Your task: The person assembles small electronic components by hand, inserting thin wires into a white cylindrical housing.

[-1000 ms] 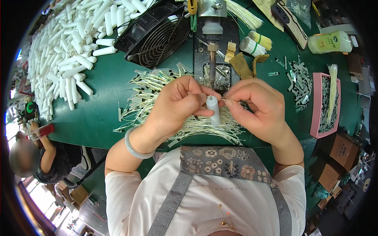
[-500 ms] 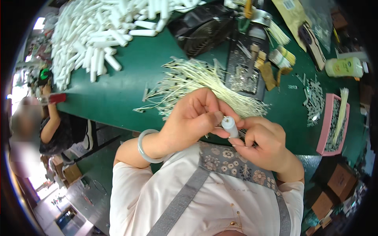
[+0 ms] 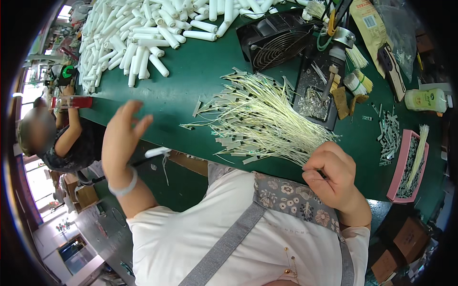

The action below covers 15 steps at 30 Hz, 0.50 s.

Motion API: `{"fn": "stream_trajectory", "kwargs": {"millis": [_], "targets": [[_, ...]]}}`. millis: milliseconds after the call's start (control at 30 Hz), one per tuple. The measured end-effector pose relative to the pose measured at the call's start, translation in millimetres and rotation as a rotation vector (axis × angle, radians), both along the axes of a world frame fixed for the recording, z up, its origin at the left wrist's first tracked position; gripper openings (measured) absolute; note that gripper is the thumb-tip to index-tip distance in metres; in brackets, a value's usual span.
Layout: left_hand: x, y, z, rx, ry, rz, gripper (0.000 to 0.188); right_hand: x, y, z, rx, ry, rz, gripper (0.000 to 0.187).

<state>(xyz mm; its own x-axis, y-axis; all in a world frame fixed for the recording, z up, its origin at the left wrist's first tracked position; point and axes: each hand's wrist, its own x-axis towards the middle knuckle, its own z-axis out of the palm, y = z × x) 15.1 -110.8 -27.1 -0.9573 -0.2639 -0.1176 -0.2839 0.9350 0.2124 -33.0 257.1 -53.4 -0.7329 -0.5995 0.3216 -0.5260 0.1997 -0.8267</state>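
My left hand point(image 3: 121, 138) is raised at the left, beyond the table's near edge, with thumb and fingers apart and nothing in it. Below and right of it, a white tube point(image 3: 156, 152) trails a thin pale wire; whether it lies on something or is in the air I cannot tell. My right hand point(image 3: 333, 174) is closed, thumb and forefinger together, at the near right end of a spread of thin pale wires point(image 3: 272, 121). Whatever those fingertips pinch is too small to make out. Flat grey strips sit at many of the wires' left ends.
Many white tubes point(image 3: 157, 35) are heaped at the far left. A black fan point(image 3: 279, 45) and a black-based press point(image 3: 315, 90) stand behind the wires. On the right are a pink box point(image 3: 400, 167), loose small parts point(image 3: 389, 138) and a bottle point(image 3: 426, 100). Another person point(image 3: 62, 138) sits left.
My hands have parted. The white tube they held together is now off to the left near my open left hand, while my right hand has stayed near the wires, fingers closed.
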Motion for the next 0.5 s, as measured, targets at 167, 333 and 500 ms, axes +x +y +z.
{"fn": "stream_trajectory", "kwargs": {"millis": [167, 333, 500], "targets": [[-65, -9, -55, -0.086, 0.378, -0.143, 0.038, 0, 1, 2, 0.007, 0.023, 0.006, 0.015], [-81, -16, -70, -0.372, 0.28, -0.319, 0.029, 1, 5, -1, 0.042, 0.049, -0.017, 0.017], [-58, 46, -32, 0.268, 0.519, -0.321, 0.025, -3, -3, -11, 0.053, 0.25, -0.097, 0.032]]}}
